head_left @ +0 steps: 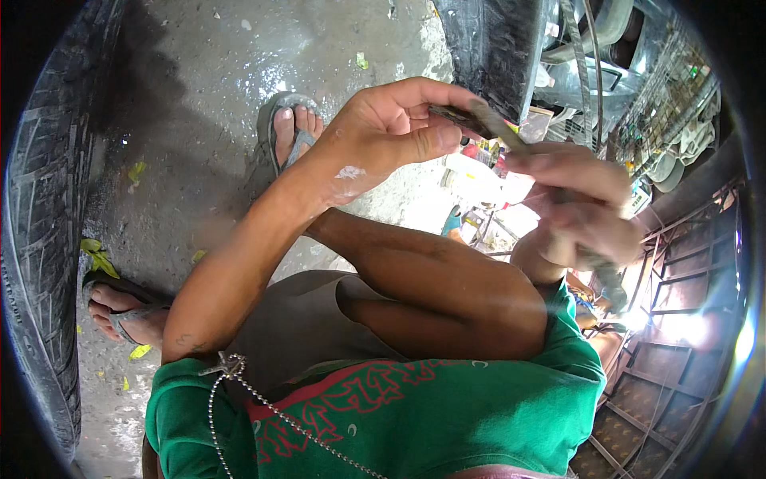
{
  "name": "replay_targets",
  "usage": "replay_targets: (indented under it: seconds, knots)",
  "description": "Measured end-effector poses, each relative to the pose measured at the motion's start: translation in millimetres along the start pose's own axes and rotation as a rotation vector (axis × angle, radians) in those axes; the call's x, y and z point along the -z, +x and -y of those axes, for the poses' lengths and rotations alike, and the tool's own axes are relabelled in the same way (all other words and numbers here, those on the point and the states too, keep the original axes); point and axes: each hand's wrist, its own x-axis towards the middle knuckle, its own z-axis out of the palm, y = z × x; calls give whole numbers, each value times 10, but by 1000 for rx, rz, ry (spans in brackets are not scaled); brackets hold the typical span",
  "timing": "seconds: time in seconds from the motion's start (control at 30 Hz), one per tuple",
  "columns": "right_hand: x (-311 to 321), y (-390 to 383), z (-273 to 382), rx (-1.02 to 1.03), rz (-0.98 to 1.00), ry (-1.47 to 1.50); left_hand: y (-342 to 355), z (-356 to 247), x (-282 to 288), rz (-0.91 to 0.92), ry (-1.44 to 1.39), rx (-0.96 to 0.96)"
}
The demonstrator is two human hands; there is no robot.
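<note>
My left hand [373, 137] is raised in front of me, pinching a small dark flat piece [456, 117] between the fingers and thumb. What that piece is I cannot make out. My right hand [586, 195], smeared by motion, is wrapped round a long narrow grey tool [504, 130]. The tool's front end meets or crosses the dark piece at my left fingertips. Its other end [610, 289] sticks out below my right fist, blurred. Whitish smears mark my left wrist.
A large black tyre [40, 239] stands along the left. Another tyre [491, 52] is at the top, by clear plastic containers [610, 88] and a wire rack [666, 96]. My sandalled feet [299, 132] rest on wet concrete [191, 104] with scattered leaves. Metal framing [662, 319] rises at right.
</note>
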Motion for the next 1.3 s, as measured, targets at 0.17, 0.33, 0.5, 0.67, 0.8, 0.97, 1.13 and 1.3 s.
replay_targets:
  seconds: [0.17, 0.33, 0.5, 0.67, 0.8, 0.97, 1.13, 1.3]
  knots:
    - [142, 10, 29, 14, -86, -11, 8, -50, 2, 9, -9, 6]
    - [-97, 120, 46, 29, -109, -51, -9, -69, 10, -15, 0, 48]
    - [-46, 225, 63, 34, 107, -159, -29, -85, 13, 22, 16, 36]
    - [-174, 142, 70, 37, -24, -203, -12, 11, -1, 17, -84, -4]
    - [-167, 135, 13, -1, -1, -203, -33, 20, 4, -8, -102, 14]
    - [-1, 205, -131, 19, 235, -122, 0, -4, -36, -124, -60, 24]
    - [-61, 183, -42, -10, -179, 196, 9, 33, -51, -14, -108, -9]
    - [-91, 157, -16, 27, -142, -29, 28, 69, -48, -41, -93, -47]
